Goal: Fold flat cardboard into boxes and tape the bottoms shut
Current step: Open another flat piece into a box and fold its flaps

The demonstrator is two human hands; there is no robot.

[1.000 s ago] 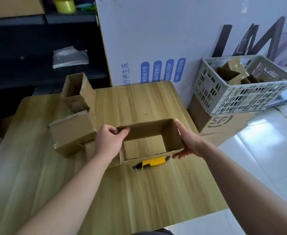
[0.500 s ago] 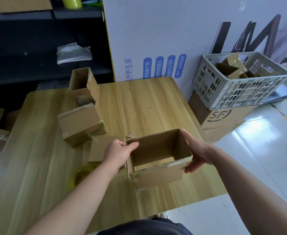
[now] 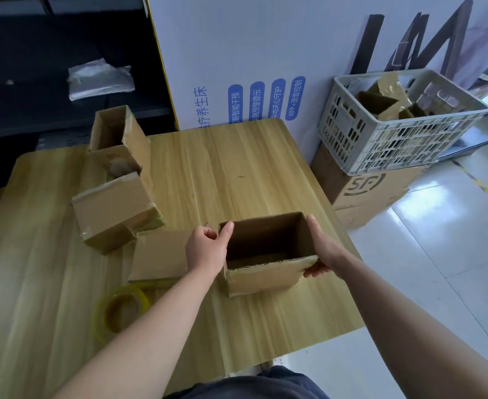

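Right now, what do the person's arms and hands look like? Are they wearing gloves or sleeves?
No gloves, no sleeves in view: the left hand and right hand are bare, and so are the left forearm and right forearm to the picture's edge. I see no watch, ring or bracelet. A dark blue-grey garment shows at the bottom edge.

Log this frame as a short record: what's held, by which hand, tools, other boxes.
held item: open-topped box, opening up
left hand: grips the left wall, thumb over the rim
right hand: holds the right wall
tape roll: on the table, left of the held box, untouched
other boxes: taped box and upright open box, far left
crate: grey, right of the table, holds cardboard
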